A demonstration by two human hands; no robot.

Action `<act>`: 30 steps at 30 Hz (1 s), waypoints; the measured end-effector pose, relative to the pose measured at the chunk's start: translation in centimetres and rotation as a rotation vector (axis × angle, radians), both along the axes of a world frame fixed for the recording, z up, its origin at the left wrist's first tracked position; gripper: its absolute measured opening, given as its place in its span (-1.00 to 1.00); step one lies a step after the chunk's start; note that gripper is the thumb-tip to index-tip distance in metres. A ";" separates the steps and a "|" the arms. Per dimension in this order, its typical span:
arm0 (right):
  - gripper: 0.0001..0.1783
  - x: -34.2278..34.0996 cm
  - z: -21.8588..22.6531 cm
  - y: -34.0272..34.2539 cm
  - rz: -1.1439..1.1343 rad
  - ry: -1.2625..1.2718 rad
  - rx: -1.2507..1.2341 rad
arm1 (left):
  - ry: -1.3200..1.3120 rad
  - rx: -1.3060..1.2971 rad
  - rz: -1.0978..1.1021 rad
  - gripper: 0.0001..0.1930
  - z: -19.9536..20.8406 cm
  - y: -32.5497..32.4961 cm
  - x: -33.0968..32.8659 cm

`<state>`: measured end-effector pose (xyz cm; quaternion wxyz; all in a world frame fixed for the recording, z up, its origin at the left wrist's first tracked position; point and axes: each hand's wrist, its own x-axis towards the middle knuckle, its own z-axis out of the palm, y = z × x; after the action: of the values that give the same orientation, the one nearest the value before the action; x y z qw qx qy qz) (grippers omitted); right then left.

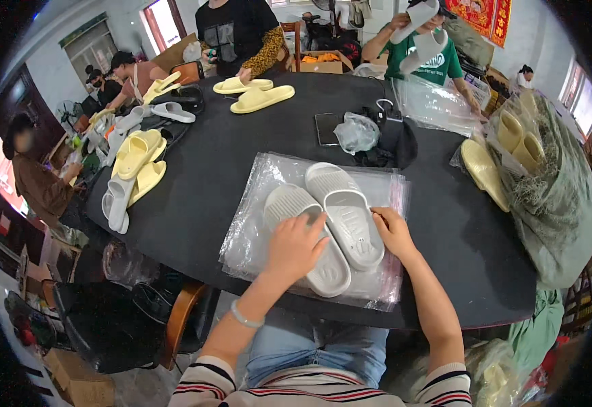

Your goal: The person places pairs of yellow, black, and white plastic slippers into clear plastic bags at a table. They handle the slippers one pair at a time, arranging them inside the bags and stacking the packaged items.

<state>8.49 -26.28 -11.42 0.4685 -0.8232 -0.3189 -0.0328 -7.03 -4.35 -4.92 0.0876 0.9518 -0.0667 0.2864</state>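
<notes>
A pair of light grey slide slippers lies side by side in front of me, soles down, straps toward the far side. They rest on a stack of clear plastic bags (238, 247). My left hand (294, 249) lies over the left slipper (331, 275), fingers spread across its strap edge and footbed, thumb apart. At the outer side of the right slipper (354, 227), my right hand (394, 232) has its thumb and fingers closed on the edge beside the strap. The fingertips of that hand are partly hidden.
On the black table (194, 197) are cream and grey slippers (136, 163) at left and a cream pair (262, 98) under a co-worker's hand. A crumpled plastic bag (357, 132) and dark phone (326, 129) lie beyond. A large green sack (550, 183) leans at right, beside a cream slipper (484, 173).
</notes>
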 end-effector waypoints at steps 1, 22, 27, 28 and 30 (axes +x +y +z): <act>-0.73 0.3 0.1 0.2 0.009 -0.013 0.010 | 0.048 0.001 0.012 -0.55 0.0 -0.8 0.7; -0.87 -0.4 0.6 0.3 0.088 0.001 0.011 | 0.348 -0.379 0.124 -0.65 3.4 11.9 -8.1; -0.89 0.0 -0.1 -0.3 0.066 -0.125 -0.019 | 0.112 -0.483 0.274 -0.64 1.6 22.4 -10.3; -0.89 0.1 0.0 -0.3 0.063 -0.121 -0.022 | 0.071 -0.429 0.291 -0.67 0.5 25.3 -10.3; -0.89 0.0 0.1 0.1 0.072 -0.105 -0.031 | -0.018 -0.335 0.358 -0.67 -2.4 32.0 -10.6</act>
<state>8.51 -26.18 -11.29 0.4393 -0.8155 -0.3729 -0.0541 -17.61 27.63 -7.30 0.1915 0.9180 0.1509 0.3128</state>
